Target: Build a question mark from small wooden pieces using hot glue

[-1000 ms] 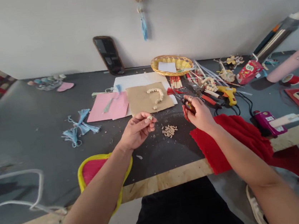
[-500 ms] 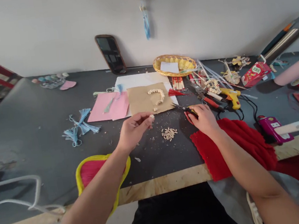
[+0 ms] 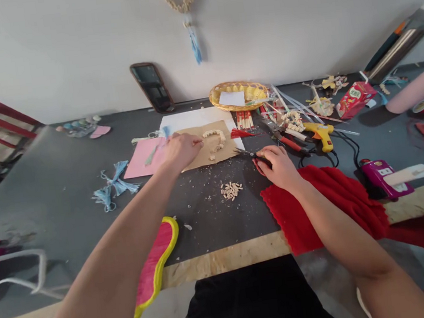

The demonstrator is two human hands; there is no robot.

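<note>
Over the left part of the brown paper is my left hand, its fingers pinched near one end of a curved row of small pale pieces. Whatever is between those fingertips is too small to make out. My right hand is closed on dark-bladed pliers, whose jaws point left at the paper's right edge. A loose pile of short pale pieces lies on the dark table in front of the paper. Pink paper lies left of the brown paper, partly behind my left hand.
A wicker basket and a leaning phone stand by the wall. Blue tassels lie at left. At right are a yellow glue gun, red cloth, a juice box and a purple power strip.
My left hand has moved forward from above the bare table to the brown paper. My right hand still holds the pliers. The camera view has shifted slightly.
</note>
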